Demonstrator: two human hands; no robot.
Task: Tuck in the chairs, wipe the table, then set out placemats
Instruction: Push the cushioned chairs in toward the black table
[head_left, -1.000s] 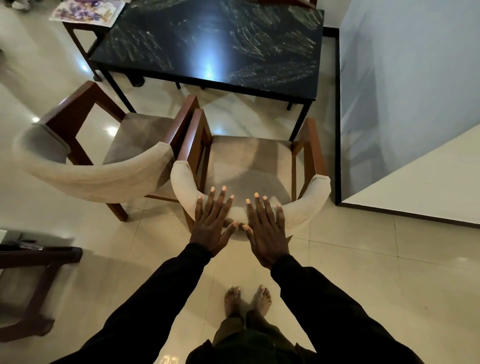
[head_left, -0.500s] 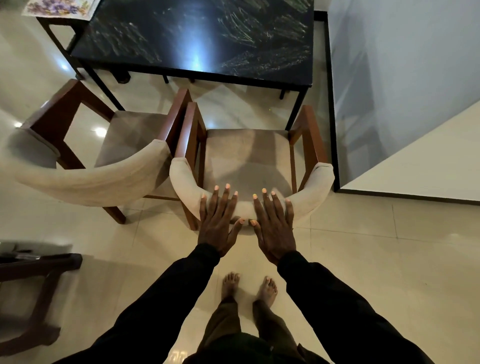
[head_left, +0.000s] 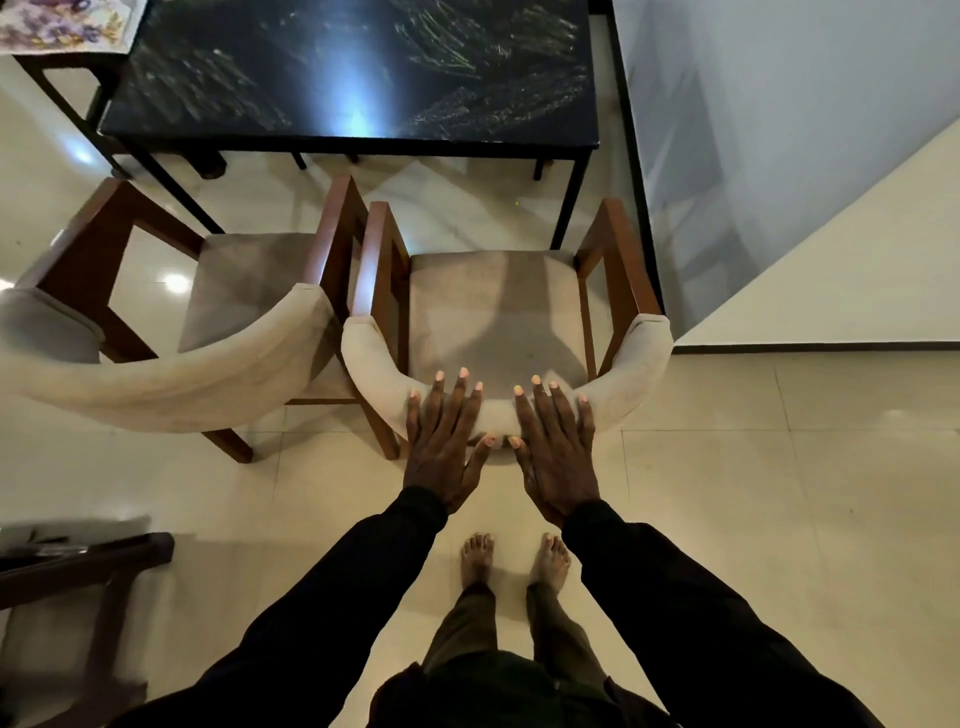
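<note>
1. Glossy cream floor tiles (head_left: 779, 519) fill the room, with a pale wall (head_left: 779, 130) rising on the right behind a dark skirting line.
2. Ahead stands a black marble-topped table (head_left: 353, 73) on thin black legs; its front right leg stands just ahead of the near chair's right armrest.
3. At the top left corner a floral placemat (head_left: 57, 26) lies on a separate dark stand.
4. A second chair (head_left: 171, 332) sits just left of the near one, turned at an angle, its wooden arm almost touching the neighbour's.
5. Dark wooden furniture (head_left: 78, 571) shows at the lower left, blurred.
6. The near chair (head_left: 493, 312) faces the table, not yet under it: brown wooden frame, beige cushioned seat, curved cream padded backrest.
7. The left hand (head_left: 447, 441) and right hand (head_left: 556, 447) lie flat on the backrest's middle, fingers spread, palms pressing, not gripping.
8. Bare feet (head_left: 514, 561) stand behind the chair.
</note>
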